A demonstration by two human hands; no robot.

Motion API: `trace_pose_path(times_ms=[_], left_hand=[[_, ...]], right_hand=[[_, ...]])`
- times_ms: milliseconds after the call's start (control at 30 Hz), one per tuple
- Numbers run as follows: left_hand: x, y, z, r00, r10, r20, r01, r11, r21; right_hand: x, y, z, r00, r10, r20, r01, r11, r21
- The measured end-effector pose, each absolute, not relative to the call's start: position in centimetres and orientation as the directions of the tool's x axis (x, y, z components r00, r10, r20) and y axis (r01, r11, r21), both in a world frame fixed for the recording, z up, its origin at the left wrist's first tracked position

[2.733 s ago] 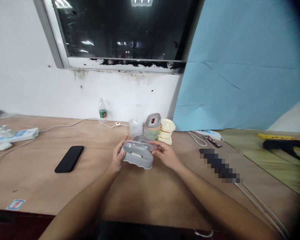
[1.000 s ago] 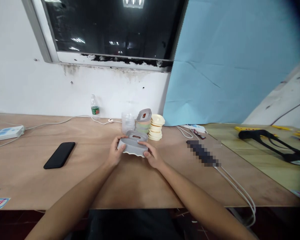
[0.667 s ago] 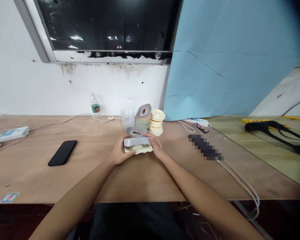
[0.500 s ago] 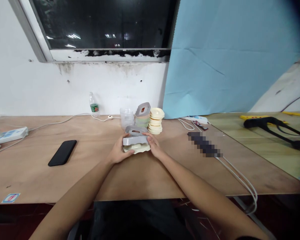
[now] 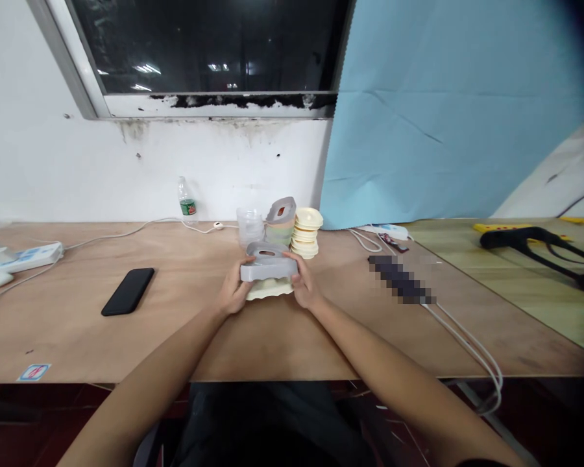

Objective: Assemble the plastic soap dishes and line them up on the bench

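Between my hands is a grey plastic cover (image 5: 268, 270) with rounded corners and an oval slot in its top. Right below it, a cream wavy-edged plastic piece (image 5: 271, 289) sticks out toward me; whether the two are joined cannot be seen. My left hand (image 5: 234, 287) is closed on the cover's left side, thumb toward the front. On the opposite side my right hand (image 5: 304, 283) grips it with bent fingers. Just behind stand a stack of grey and pale green covers (image 5: 281, 224), a stack of cream pieces (image 5: 306, 232) and clear plastic containers (image 5: 250, 227).
A black phone (image 5: 128, 292) lies to the left, with a white power strip (image 5: 24, 259) beyond it. By the wall stands a plastic bottle (image 5: 187, 206). On the right are a blurred-out dark object (image 5: 401, 280), white cables (image 5: 467, 347) and a black strap-like frame (image 5: 520, 239).
The grey cover has tipped so more of its top shows, and it sits lower over the cream piece. My left thumb has moved off the cream piece's front. The view has shifted slightly.
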State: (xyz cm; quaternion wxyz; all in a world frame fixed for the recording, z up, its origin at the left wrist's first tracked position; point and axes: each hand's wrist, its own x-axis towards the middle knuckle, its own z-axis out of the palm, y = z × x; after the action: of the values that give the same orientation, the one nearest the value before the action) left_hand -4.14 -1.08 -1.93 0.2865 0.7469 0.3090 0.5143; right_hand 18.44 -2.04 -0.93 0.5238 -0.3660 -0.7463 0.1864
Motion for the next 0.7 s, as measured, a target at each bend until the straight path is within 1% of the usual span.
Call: trace_pose_path(times_ms=[67,100,133,200,267,333,400,467,533,600,700], left_hand=[[-4.2,-0.8,-1.9,0.228,0.8,0.555,0.147,-0.592,0.792],[-4.2,-0.6,-1.9,0.199,0.818,0.54,0.126,-0.568,0.813],[-4.1,-0.3,-1.9,0.176,0.829,0.53,0.095,-0.55,0.83],[-3.9,0.1,-2.0,0.156,0.841,0.517,0.022,-0.527,0.85],[-3.7,0.5,-2.1,0.157,0.852,0.5,-0.041,-0.5,0.865],[-3.6,0.6,-2.3,0.174,0.865,0.47,-0.076,-0.464,0.883],[-3.5,0.7,-2.5,0.198,0.882,0.428,-0.071,-0.422,0.904],[-3.5,0.8,-2.7,0.201,0.9,0.386,-0.05,-0.384,0.922],[-3.5,0.9,-2.9,0.184,0.913,0.364,-0.022,-0.367,0.93],[-3.5,1.0,-3.1,0.183,0.914,0.361,0.004,-0.368,0.93],[-3.5,1.1,-3.2,0.222,0.906,0.36,0.016,-0.373,0.928]], right_hand=[[18.7,-2.0,-0.7,-0.261,0.72,0.643,0.374,0.689,-0.62],[18.8,-1.9,-0.6,-0.272,0.734,0.622,0.394,0.675,-0.624],[18.8,-1.7,-0.6,-0.261,0.765,0.588,0.415,0.639,-0.647],[18.6,-1.1,-0.8,-0.179,0.844,0.506,0.424,0.531,-0.734],[18.4,-0.3,-1.1,-0.053,0.902,0.428,0.349,0.418,-0.839],[18.2,0.4,-1.4,0.064,0.94,0.336,0.205,0.318,-0.926],[18.0,0.9,-1.5,0.133,0.968,0.215,0.051,0.21,-0.976],[18.0,1.2,-1.4,0.181,0.978,0.101,-0.047,0.111,-0.993],[17.9,1.4,-1.2,0.241,0.97,0.028,-0.089,0.051,-0.995],[17.8,1.7,-0.9,0.278,0.961,-0.007,-0.094,0.02,-0.995],[17.6,2.3,-0.5,0.236,0.971,-0.034,-0.049,-0.023,-0.999]])
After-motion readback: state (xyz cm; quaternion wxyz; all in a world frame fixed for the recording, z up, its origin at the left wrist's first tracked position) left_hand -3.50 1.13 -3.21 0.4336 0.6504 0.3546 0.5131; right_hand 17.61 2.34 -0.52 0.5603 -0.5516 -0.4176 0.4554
